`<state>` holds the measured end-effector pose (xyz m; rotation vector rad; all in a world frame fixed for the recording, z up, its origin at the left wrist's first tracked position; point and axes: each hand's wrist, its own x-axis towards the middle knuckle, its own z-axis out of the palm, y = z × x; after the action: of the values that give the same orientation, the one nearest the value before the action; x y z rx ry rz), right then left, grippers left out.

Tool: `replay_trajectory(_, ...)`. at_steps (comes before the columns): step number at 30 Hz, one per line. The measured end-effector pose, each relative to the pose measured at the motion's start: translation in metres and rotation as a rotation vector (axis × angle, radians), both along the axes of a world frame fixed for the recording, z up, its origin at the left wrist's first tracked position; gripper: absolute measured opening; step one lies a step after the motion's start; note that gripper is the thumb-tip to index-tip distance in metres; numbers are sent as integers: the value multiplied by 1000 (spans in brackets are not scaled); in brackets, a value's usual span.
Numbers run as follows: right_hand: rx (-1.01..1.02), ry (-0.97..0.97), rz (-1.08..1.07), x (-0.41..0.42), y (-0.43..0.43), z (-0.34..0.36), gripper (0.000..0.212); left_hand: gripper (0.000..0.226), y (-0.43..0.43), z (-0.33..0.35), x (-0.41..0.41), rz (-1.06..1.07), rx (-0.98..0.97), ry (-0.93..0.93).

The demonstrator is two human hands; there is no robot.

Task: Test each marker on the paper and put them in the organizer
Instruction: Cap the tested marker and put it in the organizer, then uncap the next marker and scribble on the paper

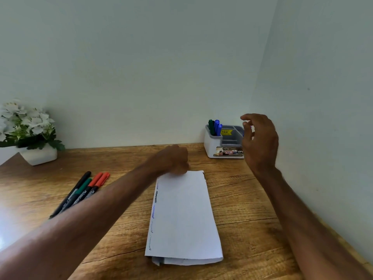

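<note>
Nearest me on the wooden bench (252, 229) lies the folded paper (183, 215), with short test squiggles in dark ink and blue running down its left edge. By my count that is several markers tried.

To the left, four loose markers (80, 193) lie side by side, one with a black cap, one green and two red. They are partly hidden under my forearm, and the white lettering on their dark barrels is too blurred to read. I judge these are the ones left to test and put away.

My left hand (173, 158) sits at the far left corner of the paper with its fingers curled under. I cannot tell whether they hold anything.

My right hand (262, 140) hangs raised just beside the organizer (210, 146), its fingers loosely bent with thumb and forefinger a little apart. A sliver of blue shows behind them, so I cannot tell whether a marker is in them.

The white organizer stands at the back against the wall, with green and blue stored markers (215, 127) upright in its back-left compartment. Its yellow sticker (226, 131) seems to read "45.00", and its front label (228, 151) shows "42" and "OPE". I put the job at about half done.

A potted white-flowered plant (28, 126) sits far left.
</note>
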<state>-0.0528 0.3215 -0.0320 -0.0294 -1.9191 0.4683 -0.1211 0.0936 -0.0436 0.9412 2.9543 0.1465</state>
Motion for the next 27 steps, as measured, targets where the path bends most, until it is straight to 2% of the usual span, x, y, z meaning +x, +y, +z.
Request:
replay_trajectory(3, 95, -44, 53, 4, -28, -2, 16, 32, -14, 7, 3, -81, 12, -49)
replay_trajectory(5, 154, -79, 113, 6, -49, -5, 16, 32, -31, 6, 1, -100, 108, -56)
replay_trajectory(10, 327, -175, 352, 16, -108, -11, 16, 23, -89, 3, 19, -57, 399, 75)
replay_trajectory(13, 413, -261, 503, 29, -145, -16, 16, 18, -131, 8, 35, 28, 487, 164)
replay_trajectory(16, 459, -351, 701, 45, -175, -19, 16, 18, -173, 7, 45, 102, 505, 229)
replay_trajectory(19, 494, -388, 809, 55, -193, -22, 15, 13, -209, 5, 54, 187, 510, 274)
replay_trajectory(22, 515, -401, 837, 56, -198, -26, 14, 7, -232, 4, 59, 221, 411, 250)
replay_trajectory(27, 461, -419, 820, 54, -190, -27, 19, 15, -240, 14, 68, 256, 258, 201)
